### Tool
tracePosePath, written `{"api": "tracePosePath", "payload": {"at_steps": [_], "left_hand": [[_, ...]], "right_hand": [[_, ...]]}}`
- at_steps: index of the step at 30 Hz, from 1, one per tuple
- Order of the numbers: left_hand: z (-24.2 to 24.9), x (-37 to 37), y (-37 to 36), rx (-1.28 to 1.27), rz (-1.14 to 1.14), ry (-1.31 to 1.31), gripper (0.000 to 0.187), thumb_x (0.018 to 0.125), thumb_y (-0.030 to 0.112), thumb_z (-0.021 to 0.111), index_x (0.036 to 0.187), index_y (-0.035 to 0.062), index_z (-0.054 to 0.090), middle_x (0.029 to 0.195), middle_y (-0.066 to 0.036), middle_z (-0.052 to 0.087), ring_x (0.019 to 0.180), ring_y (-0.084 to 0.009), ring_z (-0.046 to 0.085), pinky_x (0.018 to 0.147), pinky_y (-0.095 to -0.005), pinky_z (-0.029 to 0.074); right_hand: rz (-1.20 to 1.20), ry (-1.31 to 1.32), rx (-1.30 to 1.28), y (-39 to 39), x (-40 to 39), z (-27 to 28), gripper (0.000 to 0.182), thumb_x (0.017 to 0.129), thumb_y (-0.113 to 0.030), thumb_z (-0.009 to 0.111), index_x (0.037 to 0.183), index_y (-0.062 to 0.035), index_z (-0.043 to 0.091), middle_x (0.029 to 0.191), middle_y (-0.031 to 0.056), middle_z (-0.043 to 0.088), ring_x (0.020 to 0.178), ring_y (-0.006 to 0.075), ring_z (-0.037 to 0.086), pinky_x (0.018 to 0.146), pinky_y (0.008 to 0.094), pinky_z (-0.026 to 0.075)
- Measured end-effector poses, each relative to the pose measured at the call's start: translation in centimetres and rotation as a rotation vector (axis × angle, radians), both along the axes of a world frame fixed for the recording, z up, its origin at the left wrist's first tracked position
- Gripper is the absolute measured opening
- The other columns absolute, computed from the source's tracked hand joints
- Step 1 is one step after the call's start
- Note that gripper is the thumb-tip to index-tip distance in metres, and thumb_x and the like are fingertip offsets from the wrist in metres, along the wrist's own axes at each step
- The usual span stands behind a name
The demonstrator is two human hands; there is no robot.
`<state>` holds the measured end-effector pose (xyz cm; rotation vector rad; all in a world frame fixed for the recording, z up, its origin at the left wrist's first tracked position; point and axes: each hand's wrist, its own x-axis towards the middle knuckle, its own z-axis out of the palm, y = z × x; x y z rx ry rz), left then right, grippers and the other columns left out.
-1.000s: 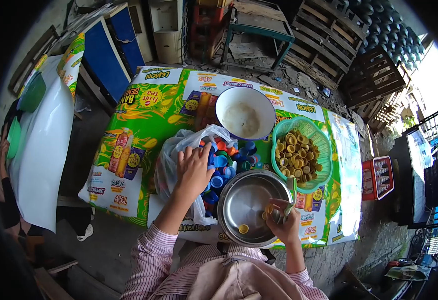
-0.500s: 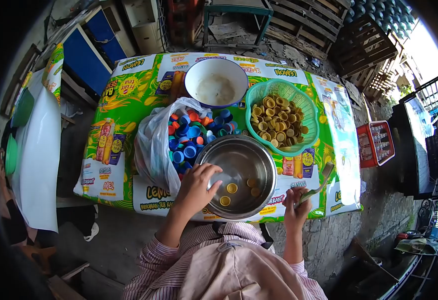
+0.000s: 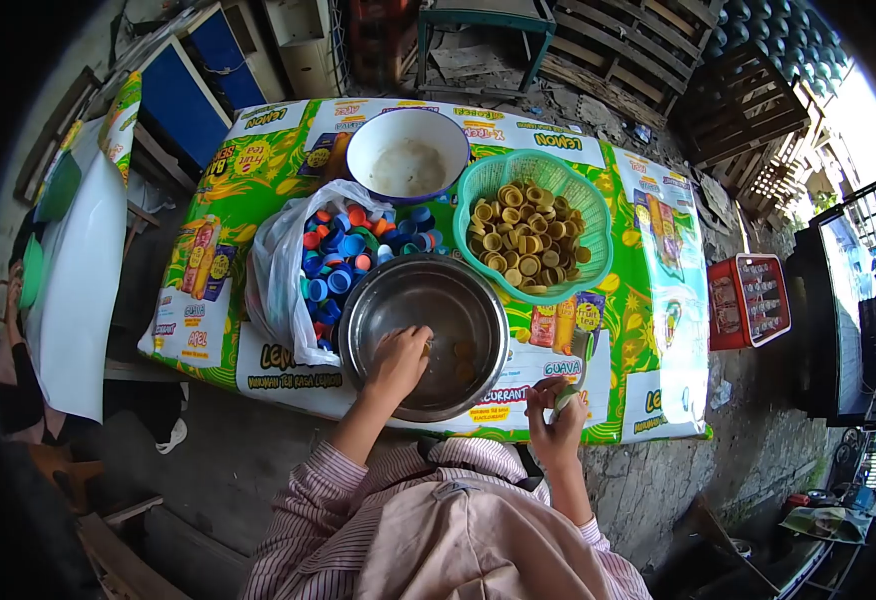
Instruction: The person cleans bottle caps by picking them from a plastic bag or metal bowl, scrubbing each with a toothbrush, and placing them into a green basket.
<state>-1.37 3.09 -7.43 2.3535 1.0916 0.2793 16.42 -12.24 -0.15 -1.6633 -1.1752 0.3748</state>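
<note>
My left hand [image 3: 401,362] is down inside a steel bowl [image 3: 356,300] of clear water, its fingers closed on a yellow bottle cap [image 3: 427,348] that is mostly hidden. A few more yellow caps [image 3: 464,352] lie at the bottom beside it. Right of the bowl, over the table edge, my right hand [image 3: 556,420] grips a small brush [image 3: 564,398] with a green handle; its upper end is hard to make out. Behind the bowl stand a turquoise basket [image 3: 604,262] of yellow caps [image 3: 528,235] and a plastic bag [image 3: 276,300] of blue, red and green caps [image 3: 343,255].
A white enamel basin [image 3: 360,150] with cloudy contents sits at the back of the table, on a green-and-white printed cover [image 3: 183,330]. A red crate [image 3: 748,300] stands off to the right. Another person's arm [image 3: 20,350] shows at far left, near a green container [image 3: 31,270].
My left hand has gone from the bowl's rim down into it and closed on a cap. My right hand has turned the brush more upright. The view has shifted slightly.
</note>
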Motion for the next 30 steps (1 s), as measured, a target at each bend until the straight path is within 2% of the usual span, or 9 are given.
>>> {"api": "tracePosePath", "payload": {"at_steps": [4, 8, 12, 16, 19, 23, 26, 28, 30], "left_hand": [[0.2, 1.7, 0.3, -0.117, 0.178, -0.190, 0.031, 0.067, -0.002, 0.065, 0.093, 0.0045, 0.049, 0.092, -0.016, 0.055, 0.087, -0.0380, 0.055, 0.076, -0.0413, 0.044], [-0.8, 1.9, 1.1, -0.068, 0.104, -0.259, 0.027, 0.067, 0.000, 0.066, 0.089, 0.0030, 0.051, 0.093, -0.015, 0.053, 0.087, -0.0358, 0.056, 0.072, -0.0407, 0.046], [0.3, 2.0, 0.9, -0.042, 0.157, -0.118, 0.028, 0.068, 0.004, 0.067, 0.092, 0.0036, 0.055, 0.092, -0.013, 0.056, 0.086, -0.0333, 0.057, 0.076, -0.0398, 0.046], [0.0, 1.8, 0.8, 0.038, 0.151, -0.098, 0.034, 0.068, 0.006, 0.068, 0.100, 0.0049, 0.057, 0.093, -0.013, 0.063, 0.086, -0.0307, 0.059, 0.076, -0.0379, 0.047], [-0.4, 1.7, 0.9, -0.082, 0.205, -0.147, 0.050, 0.069, 0.005, 0.069, 0.115, 0.0036, 0.051, 0.093, -0.014, 0.064, 0.082, -0.0283, 0.061, 0.074, -0.0348, 0.049], [0.5, 1.3, 0.9, -0.199, 0.233, -0.352, 0.058, 0.069, 0.006, 0.071, 0.121, 0.0015, 0.045, 0.093, -0.013, 0.064, 0.079, -0.0243, 0.063, 0.072, -0.0317, 0.050], [0.4, 0.9, 0.6, -0.239, 0.296, -0.437, 0.054, 0.077, 0.010, 0.066, 0.124, 0.0016, 0.042, 0.093, -0.012, 0.064, 0.079, -0.0187, 0.062, 0.070, -0.0290, 0.049], [-0.4, 0.8, 0.8, -0.767, 0.408, -0.684, 0.043, 0.087, 0.015, 0.056, 0.126, 0.0042, 0.042, 0.097, -0.010, 0.063, 0.083, -0.0164, 0.062, 0.070, -0.0274, 0.049], [-0.2, 0.7, 0.8, -0.920, 0.389, -0.763, 0.039, 0.090, 0.015, 0.052, 0.126, 0.0051, 0.042, 0.101, -0.010, 0.061, 0.087, -0.0168, 0.061, 0.074, -0.0279, 0.049]], "right_hand": [[0.081, -0.042, 0.058, -0.1, 1.4, -0.3, 0.026, 0.072, 0.007, 0.062, 0.068, -0.0035, 0.039, 0.068, 0.0100, 0.056, 0.049, 0.0139, 0.047, 0.047, 0.0267, 0.037], [0.068, -0.019, 0.039, -0.4, 2.3, -0.5, 0.026, 0.072, 0.007, 0.062, 0.068, -0.0031, 0.039, 0.069, 0.0101, 0.056, 0.048, 0.0148, 0.048, 0.046, 0.0269, 0.037], [0.115, -0.018, 0.063, -0.3, 2.8, -0.5, 0.026, 0.070, 0.009, 0.062, 0.068, -0.0029, 0.039, 0.071, 0.0103, 0.057, 0.049, 0.0156, 0.049, 0.046, 0.0271, 0.038], [0.168, 0.036, 0.041, 0.3, 2.8, -0.6, 0.026, 0.069, 0.009, 0.062, 0.069, -0.0029, 0.039, 0.071, 0.0100, 0.057, 0.049, 0.0156, 0.049, 0.046, 0.0272, 0.038], [0.206, 0.027, 0.075, 0.7, 2.8, -0.3, 0.025, 0.070, 0.008, 0.063, 0.069, -0.0027, 0.040, 0.071, 0.0100, 0.057, 0.049, 0.0159, 0.049, 0.046, 0.0274, 0.038], [0.217, 0.049, -0.121, 1.0, 2.6, 0.4, 0.024, 0.075, 0.001, 0.063, 0.070, -0.0027, 0.040, 0.060, 0.0073, 0.051, 0.046, 0.0140, 0.044, 0.045, 0.0267, 0.036], [0.237, 0.153, -0.202, 1.2, 2.4, 0.0, 0.024, 0.080, -0.007, 0.063, 0.071, -0.0027, 0.041, 0.051, 0.0039, 0.043, 0.043, 0.0113, 0.038, 0.044, 0.0268, 0.032], [0.246, 0.229, -0.213, 1.4, 2.2, 0.3, 0.023, 0.080, -0.008, 0.063, 0.073, -0.0023, 0.042, 0.052, 0.0033, 0.044, 0.045, 0.0100, 0.039, 0.044, 0.0267, 0.032], [0.258, 0.226, -0.253, 1.5, 2.1, 1.0, 0.021, 0.081, -0.009, 0.062, 0.074, -0.0018, 0.044, 0.053, 0.0032, 0.044, 0.047, 0.0096, 0.040, 0.045, 0.0266, 0.033]]}}
